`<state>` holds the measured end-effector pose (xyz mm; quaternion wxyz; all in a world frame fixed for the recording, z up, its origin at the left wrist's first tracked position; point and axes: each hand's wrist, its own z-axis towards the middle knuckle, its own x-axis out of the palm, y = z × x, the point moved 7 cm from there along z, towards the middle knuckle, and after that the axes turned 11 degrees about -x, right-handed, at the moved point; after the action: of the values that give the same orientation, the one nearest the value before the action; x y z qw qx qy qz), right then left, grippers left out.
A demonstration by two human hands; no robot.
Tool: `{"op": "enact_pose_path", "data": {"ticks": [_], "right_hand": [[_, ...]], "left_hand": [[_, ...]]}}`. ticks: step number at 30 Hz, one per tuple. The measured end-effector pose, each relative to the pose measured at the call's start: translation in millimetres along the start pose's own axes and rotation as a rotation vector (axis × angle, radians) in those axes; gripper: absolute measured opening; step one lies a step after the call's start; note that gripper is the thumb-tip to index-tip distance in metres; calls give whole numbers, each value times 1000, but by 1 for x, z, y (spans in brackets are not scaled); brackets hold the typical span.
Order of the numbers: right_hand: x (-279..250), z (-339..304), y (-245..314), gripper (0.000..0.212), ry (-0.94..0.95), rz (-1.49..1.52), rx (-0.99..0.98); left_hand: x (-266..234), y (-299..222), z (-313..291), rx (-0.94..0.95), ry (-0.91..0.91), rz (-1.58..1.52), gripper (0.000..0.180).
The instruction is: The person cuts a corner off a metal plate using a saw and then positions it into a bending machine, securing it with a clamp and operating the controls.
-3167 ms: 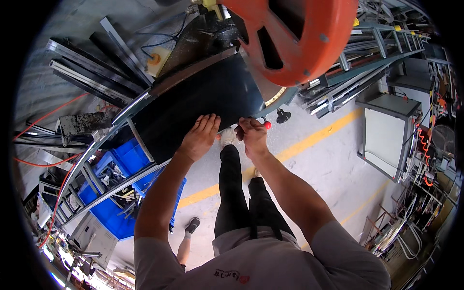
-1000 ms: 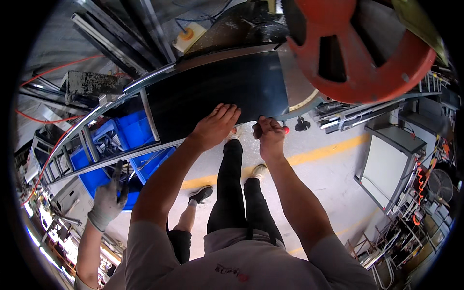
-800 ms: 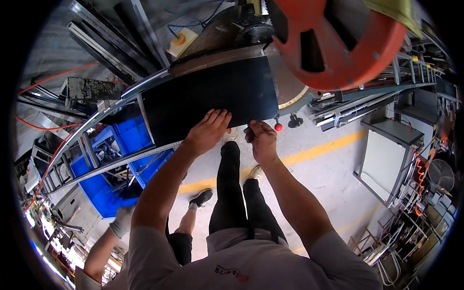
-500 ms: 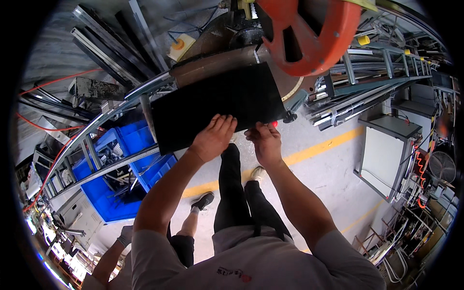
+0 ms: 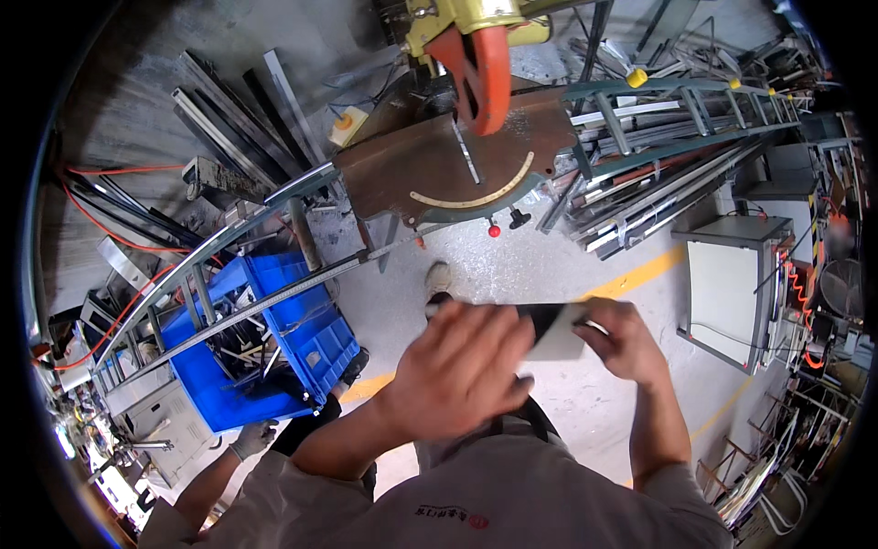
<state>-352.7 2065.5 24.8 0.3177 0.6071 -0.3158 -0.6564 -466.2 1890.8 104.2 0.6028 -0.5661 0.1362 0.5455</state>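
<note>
"Pale grey concrete floor (image 5: 540, 261) lies below; where's the flat black-and-pale panel (image 5: 554, 341)?"

"Held above that floor; the bare right hand (image 5: 626, 339) clamps its right end; the bare left hand (image 5: 457, 371) blurs across it, so I can't tell its grip."

"Beyond?"

"Brown metal saw table (image 5: 384, 178); orange curved guard (image 5: 490, 82) above; blue plastic bin (image 5: 329, 355) leftward."
</note>
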Motion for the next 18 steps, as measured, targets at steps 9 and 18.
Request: {"op": "enact_pose_path", "data": {"ticks": [9, 18], "right_hand": [[125, 137, 10, 29, 30, -232, -291], [209, 77, -158, 32, -232, 91, 487]], "left_hand": [[93, 241, -162, -1253, -159, -1042, 14], [65, 439, -189, -1259, -303, -1449, 40]]}}
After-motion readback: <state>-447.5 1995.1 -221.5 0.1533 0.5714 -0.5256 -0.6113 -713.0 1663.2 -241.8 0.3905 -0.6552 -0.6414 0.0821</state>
